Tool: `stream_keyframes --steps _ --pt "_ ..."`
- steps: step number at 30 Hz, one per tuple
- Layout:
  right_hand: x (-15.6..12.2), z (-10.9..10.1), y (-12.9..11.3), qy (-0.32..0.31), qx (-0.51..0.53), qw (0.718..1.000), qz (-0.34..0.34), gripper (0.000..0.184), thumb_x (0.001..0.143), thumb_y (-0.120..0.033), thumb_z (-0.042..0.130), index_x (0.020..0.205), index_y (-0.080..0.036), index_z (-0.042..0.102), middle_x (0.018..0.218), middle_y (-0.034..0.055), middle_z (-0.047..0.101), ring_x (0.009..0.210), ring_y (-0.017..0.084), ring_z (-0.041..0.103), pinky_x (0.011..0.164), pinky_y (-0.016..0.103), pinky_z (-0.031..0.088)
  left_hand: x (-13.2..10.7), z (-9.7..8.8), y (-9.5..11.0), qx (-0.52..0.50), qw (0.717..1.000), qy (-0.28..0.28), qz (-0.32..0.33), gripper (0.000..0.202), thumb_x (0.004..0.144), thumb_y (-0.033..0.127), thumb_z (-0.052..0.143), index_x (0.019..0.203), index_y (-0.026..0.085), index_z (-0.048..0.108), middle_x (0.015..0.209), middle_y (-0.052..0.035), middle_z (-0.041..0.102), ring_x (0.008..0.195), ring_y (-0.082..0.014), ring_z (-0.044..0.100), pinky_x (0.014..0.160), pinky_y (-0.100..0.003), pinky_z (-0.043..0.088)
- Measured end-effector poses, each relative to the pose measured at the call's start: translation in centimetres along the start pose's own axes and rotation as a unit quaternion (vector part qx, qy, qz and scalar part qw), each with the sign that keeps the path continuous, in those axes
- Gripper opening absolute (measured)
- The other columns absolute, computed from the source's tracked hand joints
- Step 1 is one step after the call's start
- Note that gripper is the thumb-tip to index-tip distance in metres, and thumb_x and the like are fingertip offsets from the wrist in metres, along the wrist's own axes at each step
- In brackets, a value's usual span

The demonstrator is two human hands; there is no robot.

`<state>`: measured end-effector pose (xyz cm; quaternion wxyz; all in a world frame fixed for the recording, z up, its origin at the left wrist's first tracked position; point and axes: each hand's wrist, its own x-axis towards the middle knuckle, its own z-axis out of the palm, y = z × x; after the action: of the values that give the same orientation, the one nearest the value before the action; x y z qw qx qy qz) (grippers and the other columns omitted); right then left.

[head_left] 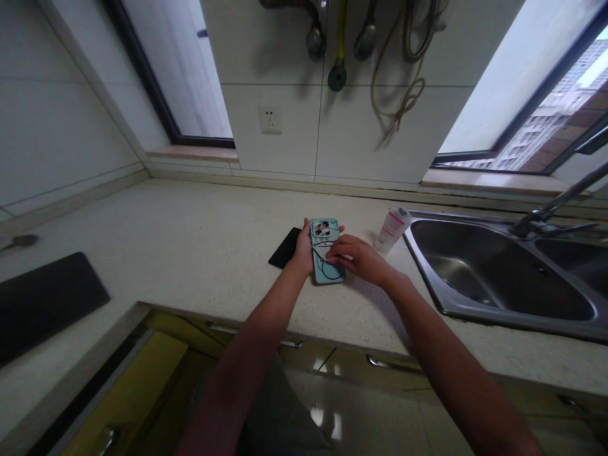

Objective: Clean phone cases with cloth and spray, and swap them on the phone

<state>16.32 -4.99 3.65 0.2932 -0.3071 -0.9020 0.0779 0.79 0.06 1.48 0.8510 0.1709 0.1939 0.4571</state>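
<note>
A light blue phone case [327, 271] with dark line drawings is held up above the counter, its back towards me. Skin tones show through its camera cutouts, so it looks like no phone is inside. My left hand [303, 248] wraps round the case from the left, with fingertips showing past its upper right edge. Against the middle of the case's back, the fingers of my right hand [354, 256] are pinched together; what they hold, if anything, is hidden. A black phone [285, 248] lies flat on the counter, partly behind my left hand.
A clear tube with pink print [393, 228] stands right of my hands, beside the steel sink [427, 291] and its faucet [536, 218]. On the left lies a dark flat panel [52, 297]. The pale counter [213, 253] runs along a tiled wall with pipes above.
</note>
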Motion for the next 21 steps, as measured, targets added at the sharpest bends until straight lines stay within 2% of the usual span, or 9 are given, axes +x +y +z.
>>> stream_keyframes --steps 2,4,7,9,12,16,21 --pt "0.1 -0.3 -0.9 -0.094 0.055 0.993 -0.034 0.019 0.097 -0.026 0.059 0.09 -0.019 0.075 0.087 0.0066 0.07 0.084 0.019 0.063 0.08 0.032 0.048 -0.3 -0.1 0.3 0.007 1.0 0.009 0.021 0.077 0.096 0.068 0.022 0.13 0.011 0.062 0.114 -0.0184 0.072 0.102 -0.0296 0.07 0.088 -0.045 0.055" --pt "0.1 -0.4 -1.5 -0.159 0.098 0.981 -0.053 0.019 0.097 -0.026 0.059 0.089 -0.02 0.076 0.085 0.0051 0.072 0.082 0.018 0.064 0.08 0.031 0.048 -0.6 -0.2 0.6 0.023 0.999 0.012 0.031 0.077 0.096 0.069 0.022 0.131 0.012 0.061 0.116 -0.0171 0.072 0.103 -0.0292 0.069 0.088 -0.045 0.055" --pt "0.0 -0.7 -1.6 -0.179 0.111 0.976 -0.05 0.019 0.096 -0.026 0.059 0.09 -0.021 0.076 0.084 0.0047 0.073 0.082 0.017 0.065 0.079 0.031 0.048 -0.7 -0.1 0.7 0.036 0.999 0.006 0.029 0.078 0.095 0.07 0.021 0.131 0.012 0.06 0.119 -0.017 0.071 0.105 -0.0296 0.069 0.087 -0.045 0.055" --pt "-0.2 -0.9 -1.0 -0.132 0.077 0.988 -0.031 0.017 0.095 -0.026 0.061 0.09 -0.021 0.076 0.086 0.0057 0.072 0.084 0.019 0.065 0.08 0.033 0.049 -0.6 -0.1 0.7 0.034 0.999 -0.001 0.022 0.079 0.096 0.069 0.021 0.132 0.011 0.059 0.118 -0.0187 0.071 0.107 -0.0311 0.068 0.089 -0.048 0.055" --pt "-0.4 -1.2 0.3 -0.004 -0.004 1.0 0.027 0.016 0.094 -0.028 0.062 0.09 -0.022 0.076 0.091 0.008 0.071 0.088 0.022 0.064 0.081 0.036 0.049 -0.2 0.0 0.3 0.037 0.999 -0.012 -0.016 0.075 0.096 0.066 0.024 0.13 0.01 0.061 0.114 -0.0194 0.072 0.104 -0.0324 0.07 0.089 -0.051 0.055" --pt "-0.6 -1.0 1.8 0.148 -0.076 0.981 0.103 0.018 0.094 -0.03 0.06 0.091 -0.022 0.076 0.091 0.0092 0.07 0.087 0.024 0.062 0.078 0.037 0.049 -0.1 0.2 -0.4 0.046 0.996 -0.033 -0.065 0.07 0.096 0.066 0.03 0.126 0.012 0.063 0.106 -0.0173 0.074 0.095 -0.03 0.072 0.088 -0.05 0.057" --pt "-0.7 -0.4 2.6 0.253 -0.098 0.95 0.156 0.022 0.096 -0.032 0.056 0.09 -0.02 0.073 0.089 0.009 0.068 0.084 0.023 0.061 0.078 0.037 0.048 -0.4 0.2 -1.3 0.068 0.99 -0.067 -0.105 0.072 0.096 0.067 0.026 0.126 0.012 0.062 0.104 -0.018 0.075 0.096 -0.0312 0.072 0.085 -0.054 0.056"
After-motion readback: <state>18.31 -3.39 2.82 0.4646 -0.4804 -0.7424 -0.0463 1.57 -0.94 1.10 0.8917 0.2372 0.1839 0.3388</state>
